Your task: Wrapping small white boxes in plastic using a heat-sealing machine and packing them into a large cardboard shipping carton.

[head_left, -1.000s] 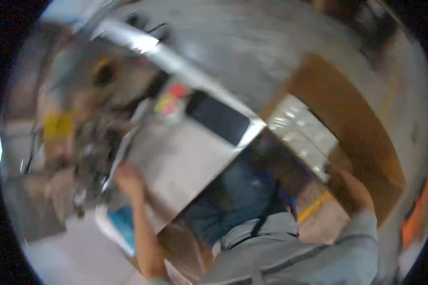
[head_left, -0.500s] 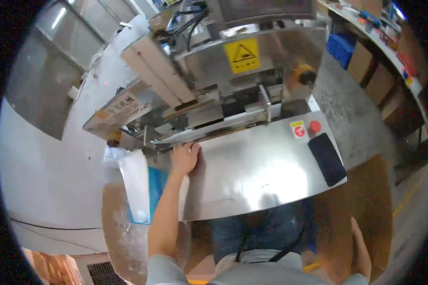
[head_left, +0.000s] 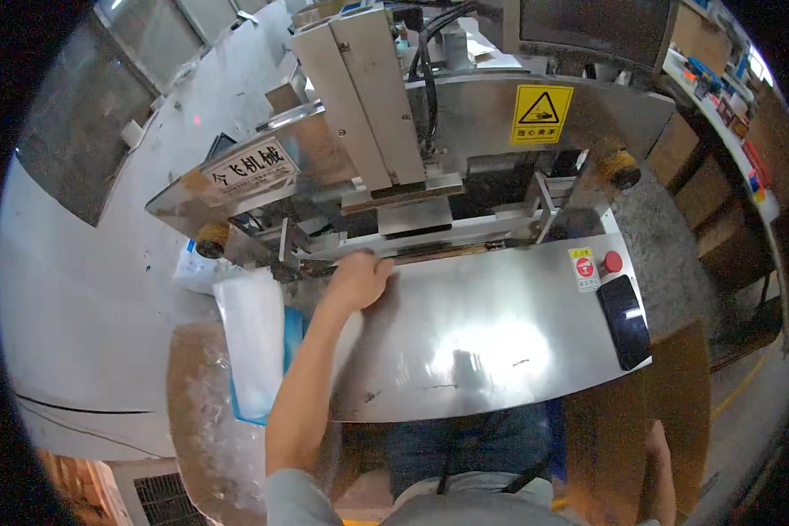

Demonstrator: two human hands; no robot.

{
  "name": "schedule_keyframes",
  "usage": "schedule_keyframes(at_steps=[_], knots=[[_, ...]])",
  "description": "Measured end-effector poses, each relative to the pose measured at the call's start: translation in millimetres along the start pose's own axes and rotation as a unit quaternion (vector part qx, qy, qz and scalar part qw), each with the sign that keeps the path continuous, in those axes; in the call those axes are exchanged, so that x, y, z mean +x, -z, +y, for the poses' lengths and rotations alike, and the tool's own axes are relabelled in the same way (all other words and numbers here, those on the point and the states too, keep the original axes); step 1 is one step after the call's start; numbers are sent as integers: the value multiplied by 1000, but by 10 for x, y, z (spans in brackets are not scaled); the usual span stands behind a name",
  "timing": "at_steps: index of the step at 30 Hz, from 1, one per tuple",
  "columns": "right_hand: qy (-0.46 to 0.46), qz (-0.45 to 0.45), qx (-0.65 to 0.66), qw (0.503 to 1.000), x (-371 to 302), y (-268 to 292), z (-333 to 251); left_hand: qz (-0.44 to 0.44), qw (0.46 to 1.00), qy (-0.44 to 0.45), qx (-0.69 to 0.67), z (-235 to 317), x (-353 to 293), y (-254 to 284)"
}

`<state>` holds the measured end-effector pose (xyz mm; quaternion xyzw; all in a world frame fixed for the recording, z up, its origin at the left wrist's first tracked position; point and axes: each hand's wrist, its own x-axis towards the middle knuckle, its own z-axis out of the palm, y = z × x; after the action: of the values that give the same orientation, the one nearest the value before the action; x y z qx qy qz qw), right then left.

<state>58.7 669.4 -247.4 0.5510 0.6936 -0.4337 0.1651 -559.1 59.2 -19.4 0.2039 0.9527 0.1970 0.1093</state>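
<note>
My left hand [head_left: 360,280] rests at the front slot of a metal machine [head_left: 412,237], at the left end of its shiny steel table [head_left: 500,324]. Its fingers curl toward the slot, and whatever they grip is hidden. Left of that forearm lies a stack of whitish plastic bags [head_left: 252,342] on a blue sheet [head_left: 293,333]. Low at the right, my right hand [head_left: 659,447] hangs beside an open cardboard box [head_left: 614,447]; its fingers cannot be made out.
A black phone [head_left: 624,323] and a red button [head_left: 611,262] sit at the table's right end. Clear plastic fills a carton [head_left: 184,377] at the left. Behind it spreads a long white table [head_left: 79,307]. Shelving with boxes [head_left: 701,188] stands far right.
The view has shifted, so the machine appears lower and farther right. My left hand stays at the slot, its fingers more tucked in. My right hand stays low by the box.
</note>
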Motion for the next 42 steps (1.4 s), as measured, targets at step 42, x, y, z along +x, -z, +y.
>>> schedule_keyframes(at_steps=[42], knots=[[163,-129,-158,965,868,-70,981,-86,987,-136,-26,688,144,-177]])
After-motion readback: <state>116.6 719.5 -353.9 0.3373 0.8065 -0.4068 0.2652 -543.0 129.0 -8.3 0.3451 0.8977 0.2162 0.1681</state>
